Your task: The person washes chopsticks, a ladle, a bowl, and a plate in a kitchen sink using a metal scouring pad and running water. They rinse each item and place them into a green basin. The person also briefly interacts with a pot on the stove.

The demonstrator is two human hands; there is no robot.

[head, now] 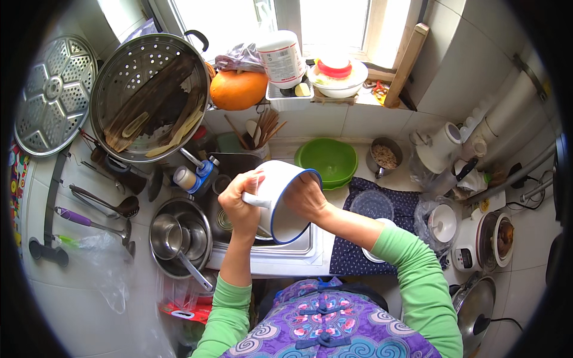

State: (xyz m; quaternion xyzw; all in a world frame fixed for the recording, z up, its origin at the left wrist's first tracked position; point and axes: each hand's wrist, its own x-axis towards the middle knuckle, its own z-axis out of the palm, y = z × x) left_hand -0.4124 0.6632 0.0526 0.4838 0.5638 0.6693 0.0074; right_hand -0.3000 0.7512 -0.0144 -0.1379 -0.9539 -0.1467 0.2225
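Tilted over the sink's edge is a large white enamel mug (265, 215) with a blue rim, its mouth turned to the right. My left hand (241, 197) grips it by the handle. Past the rim, my right hand (309, 199) reaches inside the mug; its fingertips are largely hidden, so whether they hold anything is unclear. Below lies the stainless steel sink (309, 248), partly covered by the mug and my left arm. A faucet (192, 159) with a blue filter fitting (206, 172) stands behind at the left.
Stacked steel pots (154, 237) stand left of the sink. A green plastic basin (329, 163) and a small pot of grain (384, 154) sit behind. A dark patterned cloth (353, 250) carries a clear lid (371, 208). A large steamer pan (152, 58) rises at the left, beside a pumpkin (237, 91).
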